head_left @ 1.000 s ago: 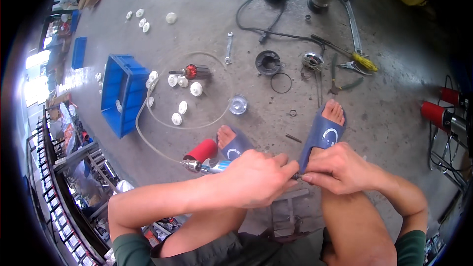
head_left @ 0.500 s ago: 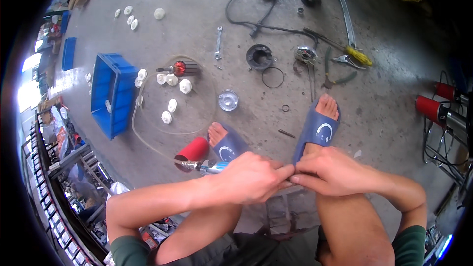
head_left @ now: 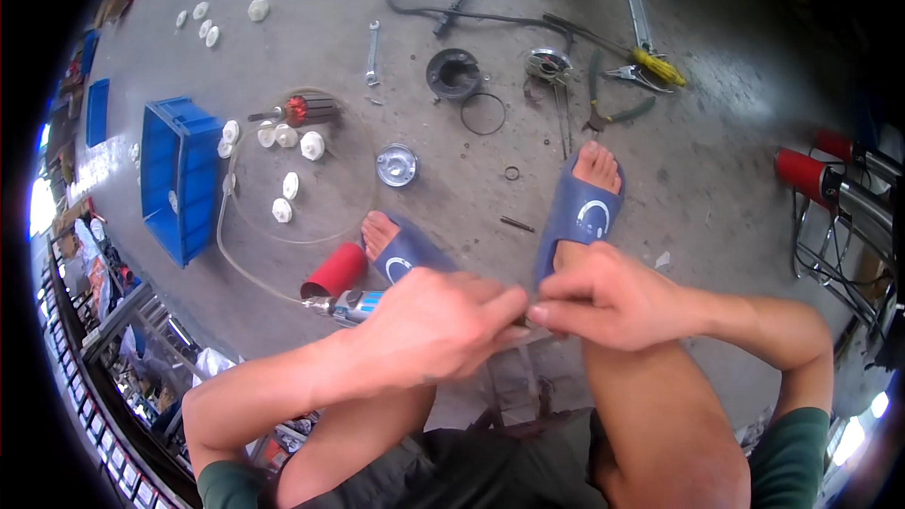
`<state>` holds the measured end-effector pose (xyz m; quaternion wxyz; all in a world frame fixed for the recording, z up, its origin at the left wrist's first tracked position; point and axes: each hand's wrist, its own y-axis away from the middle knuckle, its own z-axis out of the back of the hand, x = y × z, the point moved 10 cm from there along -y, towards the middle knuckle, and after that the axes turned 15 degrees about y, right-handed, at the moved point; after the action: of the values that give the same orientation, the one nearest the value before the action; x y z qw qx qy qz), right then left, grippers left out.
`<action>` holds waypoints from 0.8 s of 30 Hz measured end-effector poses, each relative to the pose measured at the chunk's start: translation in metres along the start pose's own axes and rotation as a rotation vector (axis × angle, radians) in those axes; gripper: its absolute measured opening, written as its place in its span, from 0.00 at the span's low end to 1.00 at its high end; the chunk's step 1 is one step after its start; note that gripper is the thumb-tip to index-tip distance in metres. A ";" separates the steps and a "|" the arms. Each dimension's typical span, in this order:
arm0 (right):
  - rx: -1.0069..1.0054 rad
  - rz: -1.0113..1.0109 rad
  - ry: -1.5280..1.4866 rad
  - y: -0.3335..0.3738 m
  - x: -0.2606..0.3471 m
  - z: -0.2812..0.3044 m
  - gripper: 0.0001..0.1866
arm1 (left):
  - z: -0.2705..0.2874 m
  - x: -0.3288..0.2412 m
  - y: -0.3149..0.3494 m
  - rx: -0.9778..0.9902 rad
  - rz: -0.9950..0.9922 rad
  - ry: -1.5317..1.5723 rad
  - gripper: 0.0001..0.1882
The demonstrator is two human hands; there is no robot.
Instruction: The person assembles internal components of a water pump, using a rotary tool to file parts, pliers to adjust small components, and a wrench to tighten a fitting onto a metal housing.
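Observation:
My left hand [head_left: 438,320] is closed, and a blue-and-silver air tool [head_left: 354,305] with a clear hose sticks out from beneath its wrist side. It appears to be wrapped round that tool, whose working end is hidden by the fingers. My right hand [head_left: 613,300] pinches thumb against fingers close to the left fingertips, above my right knee. A small dark piece seems to show between the two hands, too small to name. Just beyond the left hand, a red cylinder [head_left: 337,271] lies on its side by my left slipper [head_left: 412,250].
On the concrete floor lie a clear round cup [head_left: 397,165], a black ring housing [head_left: 452,73], a wrench [head_left: 373,52], pliers [head_left: 613,116], a red-and-black screwdriver [head_left: 300,110] and several white knobs [head_left: 312,145]. A blue bin [head_left: 200,174] stands left; red-ended cylinders [head_left: 806,176] stand right.
The whole view has shifted, so floor things sit further left and higher. Both hands stay close together, with the fingertips slightly turned, and the air tool stays at the left hand.

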<state>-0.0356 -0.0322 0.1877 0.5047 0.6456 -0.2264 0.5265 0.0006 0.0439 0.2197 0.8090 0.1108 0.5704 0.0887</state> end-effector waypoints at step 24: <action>-0.006 0.323 0.004 -0.008 0.046 -0.017 0.15 | 0.013 -0.013 0.028 0.105 0.020 0.131 0.13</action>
<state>-0.0214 -0.0030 0.2249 0.4160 0.5982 -0.3277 0.6014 0.0080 0.0663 0.2430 0.7622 0.1529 0.6247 0.0738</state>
